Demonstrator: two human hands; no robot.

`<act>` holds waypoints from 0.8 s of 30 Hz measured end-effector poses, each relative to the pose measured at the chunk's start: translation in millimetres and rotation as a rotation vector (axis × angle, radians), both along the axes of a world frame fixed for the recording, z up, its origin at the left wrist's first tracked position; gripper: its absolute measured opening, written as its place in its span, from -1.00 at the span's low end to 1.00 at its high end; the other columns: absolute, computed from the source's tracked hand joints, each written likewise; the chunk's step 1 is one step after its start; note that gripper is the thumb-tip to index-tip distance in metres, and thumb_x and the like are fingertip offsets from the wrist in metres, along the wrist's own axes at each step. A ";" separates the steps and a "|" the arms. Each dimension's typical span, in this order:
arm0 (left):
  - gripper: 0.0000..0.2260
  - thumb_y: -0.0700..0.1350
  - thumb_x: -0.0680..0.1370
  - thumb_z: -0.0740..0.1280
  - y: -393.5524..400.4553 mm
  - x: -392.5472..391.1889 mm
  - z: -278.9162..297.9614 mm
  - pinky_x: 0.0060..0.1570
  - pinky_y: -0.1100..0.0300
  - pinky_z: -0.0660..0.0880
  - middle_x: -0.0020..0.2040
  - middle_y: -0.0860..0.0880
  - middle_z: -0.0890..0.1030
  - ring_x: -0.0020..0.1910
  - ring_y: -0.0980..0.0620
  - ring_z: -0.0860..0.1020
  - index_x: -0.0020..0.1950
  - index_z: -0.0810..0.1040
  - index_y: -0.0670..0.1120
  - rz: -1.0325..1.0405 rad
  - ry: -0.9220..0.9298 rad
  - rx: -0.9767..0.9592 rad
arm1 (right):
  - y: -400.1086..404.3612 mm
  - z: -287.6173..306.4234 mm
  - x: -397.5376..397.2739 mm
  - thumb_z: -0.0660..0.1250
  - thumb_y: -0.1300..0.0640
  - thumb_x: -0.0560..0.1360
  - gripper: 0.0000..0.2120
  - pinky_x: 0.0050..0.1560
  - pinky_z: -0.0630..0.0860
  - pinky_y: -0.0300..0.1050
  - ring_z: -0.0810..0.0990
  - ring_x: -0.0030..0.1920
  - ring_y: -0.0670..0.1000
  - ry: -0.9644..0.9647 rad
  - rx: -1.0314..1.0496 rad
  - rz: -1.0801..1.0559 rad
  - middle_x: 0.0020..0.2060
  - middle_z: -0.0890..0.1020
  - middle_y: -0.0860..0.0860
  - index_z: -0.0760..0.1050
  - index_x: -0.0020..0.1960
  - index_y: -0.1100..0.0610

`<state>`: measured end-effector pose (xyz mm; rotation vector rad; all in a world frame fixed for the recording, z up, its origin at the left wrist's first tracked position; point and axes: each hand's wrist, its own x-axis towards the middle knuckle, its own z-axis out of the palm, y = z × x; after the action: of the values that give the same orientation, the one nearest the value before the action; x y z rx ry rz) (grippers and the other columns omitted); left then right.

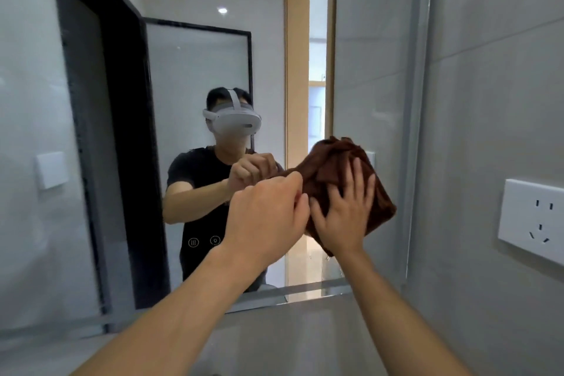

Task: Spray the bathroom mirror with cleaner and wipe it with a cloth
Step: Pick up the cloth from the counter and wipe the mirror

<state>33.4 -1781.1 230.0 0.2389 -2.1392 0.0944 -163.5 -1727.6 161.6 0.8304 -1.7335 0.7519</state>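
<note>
The large bathroom mirror point(189, 64) fills the wall ahead and reflects a person in a black shirt with a white headset. A bunched brown cloth point(331, 159) is held against the mirror's lower right part. My right hand point(345, 210) lies flat on the cloth with fingers spread, pressing it to the glass. My left hand point(268, 217) is curled at the cloth's left edge, pinching it. A few water drops show on the glass under the cloth. No spray bottle is in view.
A white wall socket point(532, 220) sits on the grey tiled wall to the right of the mirror's metal frame point(412, 131). Two small lit touch icons point(204, 241) show on the lower glass. The reflection shows a dark door frame and an open doorway.
</note>
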 end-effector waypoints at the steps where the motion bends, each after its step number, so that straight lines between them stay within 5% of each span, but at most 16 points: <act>1: -0.82 0.05 0.59 0.19 3.7 -2.0 -0.2 -0.40 0.11 0.47 -0.36 0.09 0.50 -0.38 0.04 0.51 -0.16 0.44 0.03 -0.019 -0.011 0.004 | 16.0 -5.1 -20.5 0.28 -0.13 0.51 -0.49 0.56 0.06 0.36 0.22 0.58 0.27 -0.050 -0.065 -0.042 0.53 0.35 0.23 0.60 0.27 0.21; 8: -0.85 0.05 0.62 0.15 0.6 -7.3 0.6 -0.26 0.13 0.53 -0.25 0.11 0.51 -0.29 0.07 0.53 -0.11 0.37 0.05 -0.027 -0.047 -0.022 | 46.0 -63.2 -66.5 0.17 -0.03 0.56 -0.41 0.51 0.16 0.41 0.22 0.56 0.35 -0.223 -0.336 -0.128 0.53 0.26 0.38 0.41 0.42 0.36; 13: -0.87 0.03 0.61 0.21 -26.0 12.2 -0.9 -0.42 0.27 0.29 -0.29 0.12 0.51 -0.32 0.11 0.49 -0.10 0.45 0.04 -0.015 -0.046 -0.003 | 7.8 -77.8 -36.6 0.13 -0.07 0.58 -0.40 0.52 0.13 0.42 0.20 0.57 0.36 -0.307 -0.439 -0.150 0.51 0.29 0.40 0.41 0.42 0.36; 16: -0.86 0.02 0.60 0.22 -45.4 31.6 -9.7 -0.42 0.28 0.34 -0.32 0.14 0.51 -0.33 0.13 0.51 -0.11 0.50 0.03 -0.004 -0.040 0.008 | -29.6 -87.7 5.5 0.16 -0.09 0.56 -0.45 0.52 0.11 0.43 0.20 0.57 0.35 -0.282 -0.409 -0.108 0.52 0.29 0.38 0.39 0.40 0.26; 21: -0.85 0.02 0.57 0.26 -81.1 63.8 -20.2 -0.46 0.17 0.36 -0.36 0.12 0.47 -0.35 0.03 0.51 -0.17 0.50 0.02 0.081 -0.034 0.022 | -110.1 -89.1 100.9 0.27 -0.13 0.49 -0.64 0.51 0.11 0.45 0.24 0.56 0.35 -0.146 -0.279 0.074 0.50 0.39 0.30 0.57 0.06 0.14; 24: -0.86 0.00 0.56 0.30 -97.3 83.4 -15.2 -0.43 0.18 0.28 -0.35 0.13 0.39 -0.32 -0.02 0.49 -0.16 0.51 -0.01 0.143 0.006 0.003 | -155.8 -79.0 158.9 0.29 -0.18 0.53 -0.57 0.57 0.02 0.37 0.16 0.62 0.24 -0.050 -0.140 0.207 0.54 0.38 0.13 0.50 0.33 -0.02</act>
<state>116.9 -1878.3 214.9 0.3934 -2.1150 0.1727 -4.6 -1883.4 82.6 0.9091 -1.6337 1.0286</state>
